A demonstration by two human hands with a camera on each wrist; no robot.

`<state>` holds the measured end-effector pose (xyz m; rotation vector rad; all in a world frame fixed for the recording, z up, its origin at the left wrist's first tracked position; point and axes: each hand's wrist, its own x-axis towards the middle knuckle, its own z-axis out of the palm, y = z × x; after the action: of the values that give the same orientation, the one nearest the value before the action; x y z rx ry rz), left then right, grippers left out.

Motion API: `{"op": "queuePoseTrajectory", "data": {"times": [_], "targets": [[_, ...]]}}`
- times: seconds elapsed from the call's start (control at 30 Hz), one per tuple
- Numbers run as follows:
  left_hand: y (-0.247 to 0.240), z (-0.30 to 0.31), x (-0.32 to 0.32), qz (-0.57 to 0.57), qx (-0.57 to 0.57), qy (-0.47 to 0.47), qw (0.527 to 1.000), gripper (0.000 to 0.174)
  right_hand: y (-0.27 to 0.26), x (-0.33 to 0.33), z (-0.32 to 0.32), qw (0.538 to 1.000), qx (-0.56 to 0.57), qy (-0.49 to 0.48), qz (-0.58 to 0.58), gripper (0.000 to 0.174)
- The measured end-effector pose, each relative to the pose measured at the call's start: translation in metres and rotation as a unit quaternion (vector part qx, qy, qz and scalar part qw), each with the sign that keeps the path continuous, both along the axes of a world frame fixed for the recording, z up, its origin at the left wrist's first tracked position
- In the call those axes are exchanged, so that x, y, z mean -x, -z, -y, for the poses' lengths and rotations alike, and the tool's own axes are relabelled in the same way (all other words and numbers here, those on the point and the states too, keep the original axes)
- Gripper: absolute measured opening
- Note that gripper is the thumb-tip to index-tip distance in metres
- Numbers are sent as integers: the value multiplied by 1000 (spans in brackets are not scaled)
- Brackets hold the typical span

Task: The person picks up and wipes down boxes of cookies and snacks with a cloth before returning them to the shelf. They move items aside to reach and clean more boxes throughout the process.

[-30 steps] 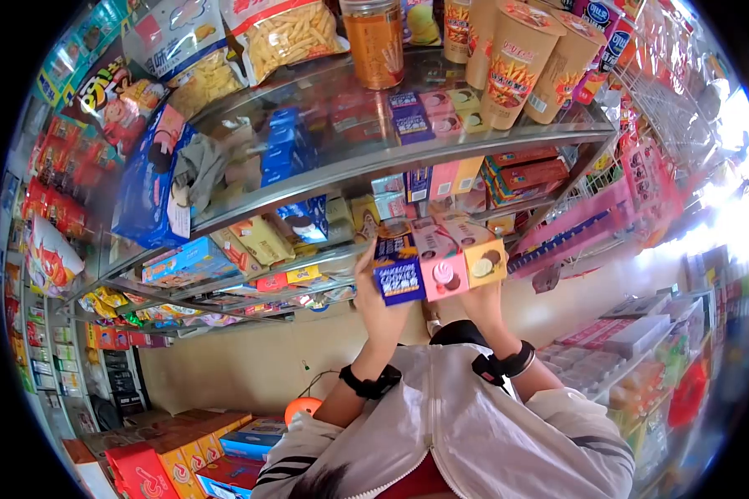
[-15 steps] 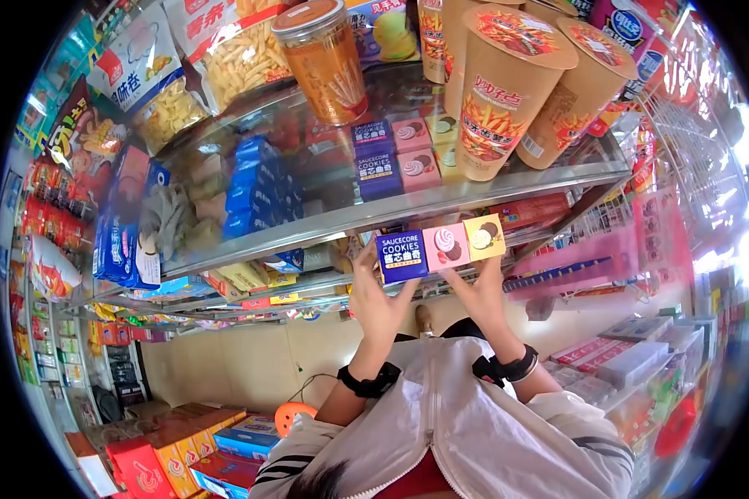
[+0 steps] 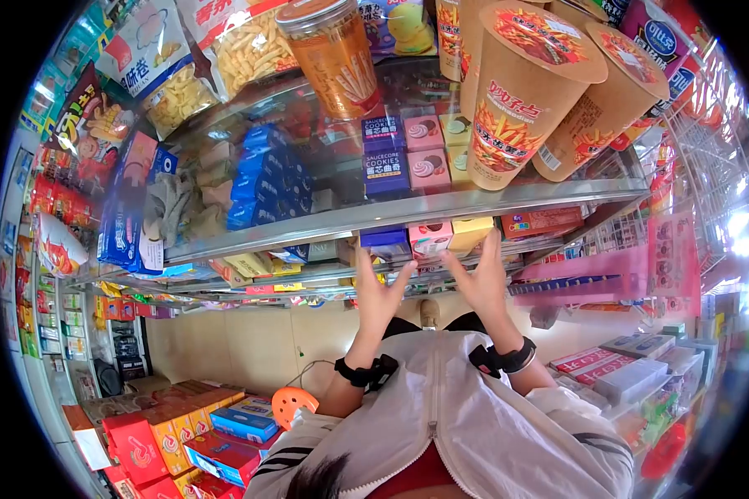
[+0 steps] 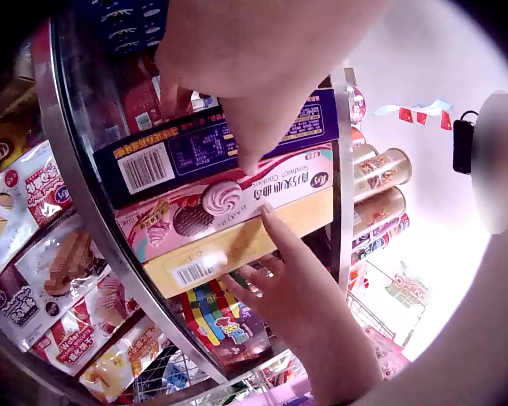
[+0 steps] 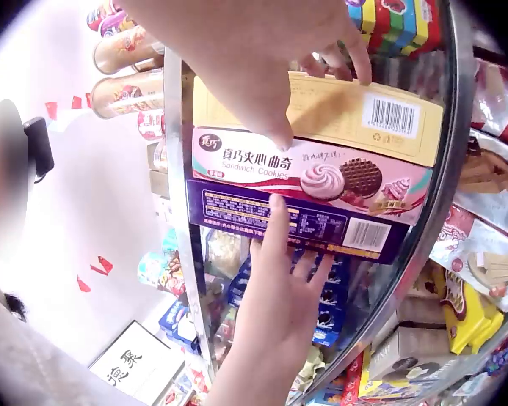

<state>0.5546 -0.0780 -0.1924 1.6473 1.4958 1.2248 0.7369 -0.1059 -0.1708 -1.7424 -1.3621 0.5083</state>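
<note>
Three cookie boxes, a dark blue one (image 3: 384, 243), a pink one (image 3: 430, 239) and a yellow one (image 3: 469, 235), lie side by side just under the glass shelf's front edge. My left hand (image 3: 378, 293) holds the row at the blue side, its thumb on the pink face (image 4: 300, 176) in the left wrist view. From the yellow side my right hand (image 3: 481, 285) grips the row, thumb on the pink box and fingers along the yellow box (image 5: 322, 106). The boxes reach into the shelf space. More matching cookie boxes (image 3: 384, 171) show through the glass.
A metal rail (image 3: 308, 226) edges the glass top. Paper snack cups (image 3: 528, 104) and a clear jar of sticks (image 3: 331, 71) stand above. Blue boxes (image 3: 266, 187) sit left of the cookies; a pink plastic sheet (image 3: 591, 279) hangs right.
Both hands have carried the three cookie boxes from in front of the shelf to beneath its front rail, partly inside. Their printed ends, facing up earlier, are now mostly hidden under the rail.
</note>
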Motion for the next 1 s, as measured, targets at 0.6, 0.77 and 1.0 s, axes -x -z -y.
{"op": "queuePoseTrajectory", "data": {"times": [0.6,0.77,1.0], "targets": [[38,-20,-10,53,65,73,994,65,51,-27,-10,974,-7,-134,-184,86],[52,-19,-19,86,34,38,995,61,45,-32,-12,957,-4,-143,-251,73],[54,-22,-12,7,20,42,999,60,57,-40,-21,974,-21,-147,-169,77]]}}
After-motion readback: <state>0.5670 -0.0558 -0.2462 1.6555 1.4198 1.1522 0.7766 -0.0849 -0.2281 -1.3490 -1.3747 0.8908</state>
